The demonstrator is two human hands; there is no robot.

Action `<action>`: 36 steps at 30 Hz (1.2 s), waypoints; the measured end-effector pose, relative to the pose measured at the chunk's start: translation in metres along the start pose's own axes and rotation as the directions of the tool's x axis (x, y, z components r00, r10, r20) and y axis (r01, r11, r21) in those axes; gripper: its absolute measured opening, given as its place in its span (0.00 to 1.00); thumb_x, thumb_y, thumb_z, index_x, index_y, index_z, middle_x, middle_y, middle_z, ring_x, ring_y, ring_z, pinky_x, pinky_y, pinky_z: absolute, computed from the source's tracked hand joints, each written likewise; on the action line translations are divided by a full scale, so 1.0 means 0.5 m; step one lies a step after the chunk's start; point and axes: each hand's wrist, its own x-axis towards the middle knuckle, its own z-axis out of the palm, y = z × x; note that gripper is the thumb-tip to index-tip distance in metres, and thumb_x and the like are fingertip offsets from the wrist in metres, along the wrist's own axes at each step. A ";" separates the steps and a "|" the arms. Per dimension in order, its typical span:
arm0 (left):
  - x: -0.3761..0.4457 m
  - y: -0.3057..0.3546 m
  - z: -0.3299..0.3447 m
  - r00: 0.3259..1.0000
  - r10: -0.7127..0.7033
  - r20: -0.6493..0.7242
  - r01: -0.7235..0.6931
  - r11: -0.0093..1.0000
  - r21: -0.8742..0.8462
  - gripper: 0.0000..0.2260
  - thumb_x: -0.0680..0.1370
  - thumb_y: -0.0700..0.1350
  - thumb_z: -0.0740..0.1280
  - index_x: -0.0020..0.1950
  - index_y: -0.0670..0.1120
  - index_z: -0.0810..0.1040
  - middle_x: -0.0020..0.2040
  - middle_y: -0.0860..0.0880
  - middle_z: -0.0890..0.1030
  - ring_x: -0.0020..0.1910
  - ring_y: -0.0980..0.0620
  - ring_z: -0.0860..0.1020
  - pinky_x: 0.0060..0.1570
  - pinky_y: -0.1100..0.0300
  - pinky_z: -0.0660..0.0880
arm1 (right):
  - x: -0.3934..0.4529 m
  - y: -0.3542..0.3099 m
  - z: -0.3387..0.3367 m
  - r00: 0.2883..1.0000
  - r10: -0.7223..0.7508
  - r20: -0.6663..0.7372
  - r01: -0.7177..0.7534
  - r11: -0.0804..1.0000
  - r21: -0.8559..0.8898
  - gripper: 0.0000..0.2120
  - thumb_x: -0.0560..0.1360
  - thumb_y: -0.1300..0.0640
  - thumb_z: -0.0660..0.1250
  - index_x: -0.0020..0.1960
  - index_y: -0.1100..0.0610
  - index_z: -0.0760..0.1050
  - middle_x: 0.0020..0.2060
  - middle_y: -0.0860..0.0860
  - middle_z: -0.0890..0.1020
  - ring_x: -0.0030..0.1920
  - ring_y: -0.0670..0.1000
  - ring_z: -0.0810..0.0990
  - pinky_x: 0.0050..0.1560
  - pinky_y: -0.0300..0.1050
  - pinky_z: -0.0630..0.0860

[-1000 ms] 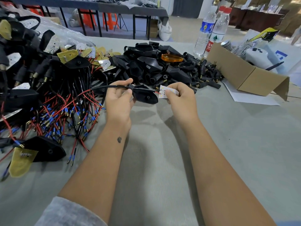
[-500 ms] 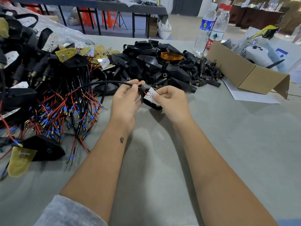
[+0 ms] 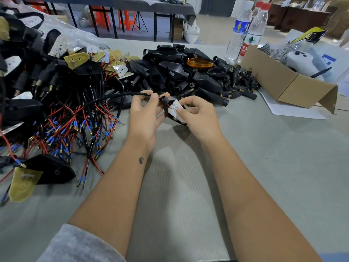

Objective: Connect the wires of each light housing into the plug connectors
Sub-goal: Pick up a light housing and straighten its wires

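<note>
Assembly workshop, probably, heaped black housings (image 3: 170,70), wired parts (image 3: 62,121), long worktables (image 3: 283,167)

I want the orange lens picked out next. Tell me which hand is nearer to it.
Right. The right hand sits below the orange lens, pinching the LED board; the left hand is farther left, gripping the black cable.
</note>
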 end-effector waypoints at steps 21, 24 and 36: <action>-0.012 -0.020 0.006 0.988 -0.008 0.152 -0.049 0.928 0.369 0.25 0.73 0.27 0.68 0.64 0.48 0.67 0.44 0.46 0.83 0.44 0.49 0.82 0.52 0.48 0.81 | 0.009 0.020 -0.006 0.984 -0.075 -0.160 0.037 0.973 -0.226 0.14 0.69 0.59 0.76 0.36 0.48 0.71 0.45 0.49 0.76 0.42 0.45 0.73 0.41 0.43 0.72; -0.013 -0.014 0.008 0.992 -0.019 0.126 -0.030 0.924 0.382 0.24 0.74 0.29 0.68 0.64 0.48 0.68 0.41 0.46 0.83 0.43 0.49 0.81 0.48 0.52 0.81 | 0.011 0.019 -0.005 0.993 -0.024 -0.118 0.007 0.991 -0.137 0.13 0.70 0.59 0.75 0.44 0.51 0.71 0.43 0.48 0.75 0.41 0.47 0.73 0.44 0.44 0.75; -0.009 -0.002 0.006 0.999 -0.023 0.048 0.004 0.929 0.371 0.05 0.82 0.45 0.60 0.51 0.52 0.74 0.50 0.42 0.80 0.49 0.49 0.79 0.56 0.48 0.76 | 0.006 0.006 -0.025 0.975 0.026 0.219 -0.002 0.994 -0.110 0.05 0.75 0.64 0.71 0.50 0.63 0.80 0.25 0.52 0.78 0.26 0.46 0.74 0.35 0.39 0.70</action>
